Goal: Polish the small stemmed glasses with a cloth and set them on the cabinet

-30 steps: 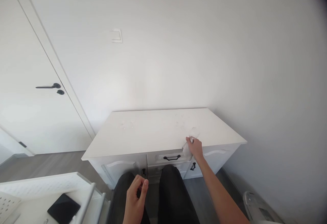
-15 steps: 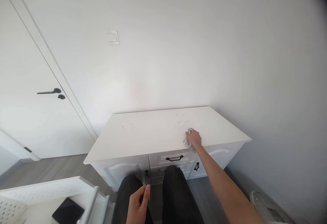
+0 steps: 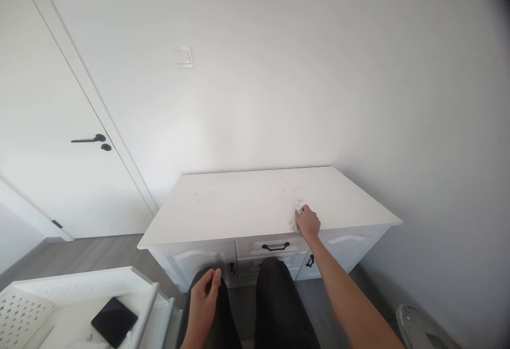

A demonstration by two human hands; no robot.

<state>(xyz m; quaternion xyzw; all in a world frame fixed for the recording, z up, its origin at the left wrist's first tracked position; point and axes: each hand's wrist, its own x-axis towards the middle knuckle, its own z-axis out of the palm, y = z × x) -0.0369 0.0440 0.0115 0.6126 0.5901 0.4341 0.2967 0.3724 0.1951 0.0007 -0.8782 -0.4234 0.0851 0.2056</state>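
Observation:
My right hand (image 3: pixel 308 222) is closed on a crumpled pale cloth (image 3: pixel 294 224), near the front edge of a white cabinet top (image 3: pixel 247 208). Part of the cloth is hidden under my fingers. Just beyond it, a patch of small clear droplets (image 3: pixel 292 188) lies on the surface. A second, smaller group of droplets (image 3: pixel 204 195) is further left. Over my left knee, my left hand (image 3: pixel 205 290) is loosely curled, thumb against the fingers, with nothing visible in it.
Black handles (image 3: pixel 275 246) stick out from the cabinet front, close to my knees. At lower left stands a white perforated basket (image 3: pixel 79 280) with a black tablet-like object (image 3: pixel 114 321) inside. A door (image 3: pixel 51 142) is on the left; a grey-white appliance (image 3: pixel 422 328) sits at lower right.
The view has shifted slightly, moving the room rightward in the picture. My right hand stays near the cabinet's front edge with the cloth more bunched. My left hand has moved left and slightly up.

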